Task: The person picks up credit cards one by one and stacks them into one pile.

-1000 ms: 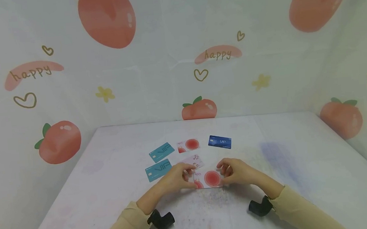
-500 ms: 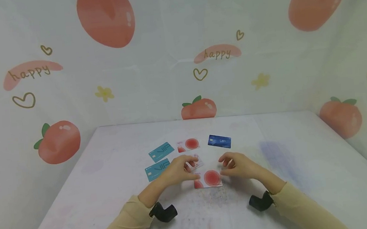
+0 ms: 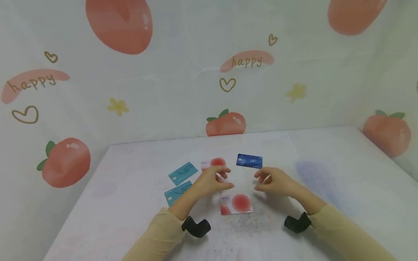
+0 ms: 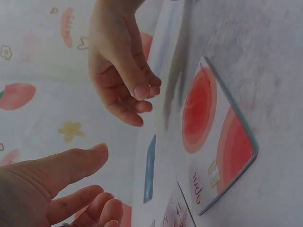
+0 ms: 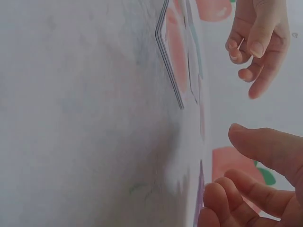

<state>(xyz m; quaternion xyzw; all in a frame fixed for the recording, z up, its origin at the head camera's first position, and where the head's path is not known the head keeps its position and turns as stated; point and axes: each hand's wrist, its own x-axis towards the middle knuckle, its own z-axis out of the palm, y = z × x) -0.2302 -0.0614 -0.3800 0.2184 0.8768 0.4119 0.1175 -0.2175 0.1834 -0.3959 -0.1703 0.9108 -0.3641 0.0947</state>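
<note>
On the white table lies a white card with red circles (image 3: 235, 204). Its layered edge in the right wrist view shows a small stack of cards (image 5: 170, 66). My left hand (image 3: 209, 183) hovers above and behind that stack, thumb and fingers apart, holding nothing. Beneath it, a pale pink patterned card (image 4: 175, 211) is largely hidden in the head view, and another red-circle card (image 3: 217, 162) is partly covered. To the right, my right hand (image 3: 277, 181) hangs over the table with loosely curved fingers and nothing in them, just in front of a dark blue VIP card (image 3: 249, 161).
Two teal VIP cards lie left of the left hand: a farther teal card (image 3: 183, 174) and a nearer teal card (image 3: 177, 193), partly behind the forearm. A wall cloth (image 3: 176, 100) printed with fruit stands behind the table (image 3: 91, 240). Black wrist-worn pieces (image 3: 198, 228) sit below each wrist.
Both hands have let go of the red-circle stack and lifted away. The left hand has moved forward over the farther cards; the right has drawn slightly right and forward. The stack stays put.
</note>
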